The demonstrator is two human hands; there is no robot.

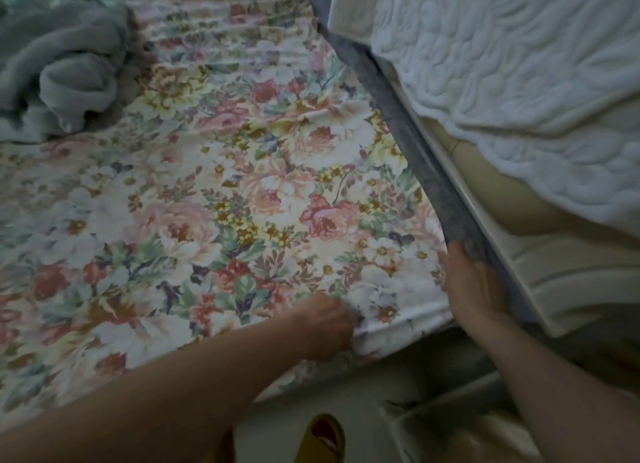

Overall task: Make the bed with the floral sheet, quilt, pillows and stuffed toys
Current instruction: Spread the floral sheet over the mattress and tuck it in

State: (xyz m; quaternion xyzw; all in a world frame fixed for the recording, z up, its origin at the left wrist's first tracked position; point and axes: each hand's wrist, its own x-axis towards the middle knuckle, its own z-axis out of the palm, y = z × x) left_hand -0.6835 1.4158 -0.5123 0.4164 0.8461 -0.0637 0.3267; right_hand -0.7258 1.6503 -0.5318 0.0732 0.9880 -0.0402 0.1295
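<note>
Bedding fills the view: the floral sheet (242, 185) lies spread over the bed, mostly flat, with small ripples toward the far end and soft creases near the close corner. At that corner the left hand (329, 327) comes in from the lower left, its fingers bunched and pinching a fold of the floral sheet just where the cloth turns down over the side. Just beside it, the right hand (476, 286) rests on the bed's right edge, thumb up and fingers curled over the grey border (398, 116) that runs along that whole side; how far the fingers reach down behind it cannot be made out. A white frame (519, 272) lies right against the grey border. Beyond it, at the upper right, the white quilt (502, 64) hangs in a stitched, puffy heap, off the sheet. At the upper left a pale green fluffy blanket (59, 57) sits crumpled on the floral sheet. Below the bed edge, a yellow slipper (325, 435) shows on the pale floor (294, 414).
</note>
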